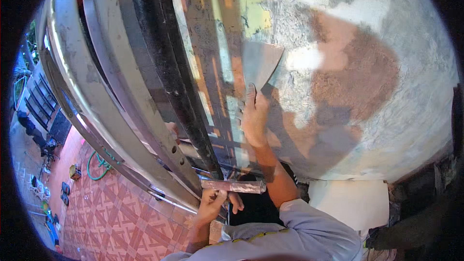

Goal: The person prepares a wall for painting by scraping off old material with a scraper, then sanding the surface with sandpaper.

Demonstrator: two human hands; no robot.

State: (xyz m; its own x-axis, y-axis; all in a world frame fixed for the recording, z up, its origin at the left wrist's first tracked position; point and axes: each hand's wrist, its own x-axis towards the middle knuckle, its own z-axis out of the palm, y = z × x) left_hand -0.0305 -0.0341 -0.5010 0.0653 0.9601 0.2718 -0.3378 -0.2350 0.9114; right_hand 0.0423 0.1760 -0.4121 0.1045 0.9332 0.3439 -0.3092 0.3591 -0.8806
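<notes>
My right hand (255, 119) grips a wide metal putty knife (262, 61), its thumb along the base of the blade. The blade is raised at the left part of a patchy grey plaster wall (398, 101); whether it touches the surface, I cannot tell. Low in front of my body, my left hand (210, 206) holds a long, narrow tool or tray (233, 186) with a smeared pinkish surface. White filler patches (304, 58) show on the wall to the right of the blade.
Curved-looking metal door or window frames (98, 69) and a black post (163, 50) stand at the left. Below them lies a patterned tile floor (127, 221) with a green hose (95, 175) and sandals (65, 193). A person (34, 134) is far left.
</notes>
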